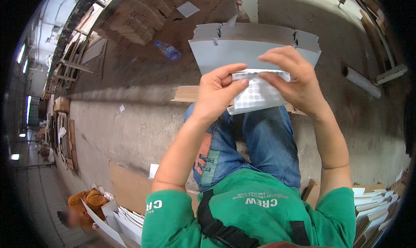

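Observation:
My left hand point(219, 90) is closed on the left edge of a white sheet of round stickers point(260, 96), its thumb lying on the face of the sheet. Rows of round white dots cover the sheet, which is held above my knees. My right hand point(299, 79) is over the sheet's right end. Its thumb reaches onto the upper part of the sheet, while its forefinger is stretched out beyond the top edge, apart from the thumb. Just past my hands stands a stack of flat pale grey panels point(234, 53) with notched edges.
Brown cardboard sheets point(185, 94) lie under the grey stack. A plastic bottle point(168, 51) lies on the floor at the far left, and a pale roll point(363, 82) at the right. White boards point(377, 209) are stacked near right. A person in brown point(89, 207) is at the lower left.

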Tool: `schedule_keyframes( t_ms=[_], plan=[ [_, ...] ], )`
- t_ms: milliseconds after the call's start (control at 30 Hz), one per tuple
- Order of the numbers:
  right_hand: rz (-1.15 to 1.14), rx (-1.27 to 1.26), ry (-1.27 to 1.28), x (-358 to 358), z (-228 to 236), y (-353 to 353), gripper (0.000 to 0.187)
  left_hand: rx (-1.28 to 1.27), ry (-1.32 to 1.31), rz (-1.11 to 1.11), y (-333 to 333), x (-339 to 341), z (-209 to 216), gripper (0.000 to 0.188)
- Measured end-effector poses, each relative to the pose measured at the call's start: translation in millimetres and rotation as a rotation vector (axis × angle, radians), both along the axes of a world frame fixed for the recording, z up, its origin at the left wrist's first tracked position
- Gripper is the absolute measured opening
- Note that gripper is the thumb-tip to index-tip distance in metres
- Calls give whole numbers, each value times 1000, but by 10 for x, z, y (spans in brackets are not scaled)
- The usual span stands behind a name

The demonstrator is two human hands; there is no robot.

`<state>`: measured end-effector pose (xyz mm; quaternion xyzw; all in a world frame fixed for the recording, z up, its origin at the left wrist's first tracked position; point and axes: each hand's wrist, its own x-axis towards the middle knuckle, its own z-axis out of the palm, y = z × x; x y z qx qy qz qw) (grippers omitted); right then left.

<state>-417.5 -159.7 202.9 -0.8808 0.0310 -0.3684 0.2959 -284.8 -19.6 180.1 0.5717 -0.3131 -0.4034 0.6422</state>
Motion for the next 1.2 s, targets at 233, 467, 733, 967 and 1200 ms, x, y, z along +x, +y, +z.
schedule_keyframes(
  t_ms=[233, 467, 733, 967, 1200],
  plan=[
    [81, -379, 153, 358, 254, 222, 21, -106, -301, -70, -74, 142, -60, 28],
    [16, -479, 198, 390, 285, 297, 18, -194, -110, -103, -135, 145, -87, 28],
    [-122, -610, 192, 467, -46, 141, 23, 41, 188, -244, -421, 467, -115, 32],
    [-52, 1165, -24, 149, -693, -865, 16, 263, -385, 158, -388, 960, -377, 42],
    [-795, 521, 435, -523, -2399, -2054, 11, 84, -211, 602, -294, 2223, -1062, 54]
  ],
)
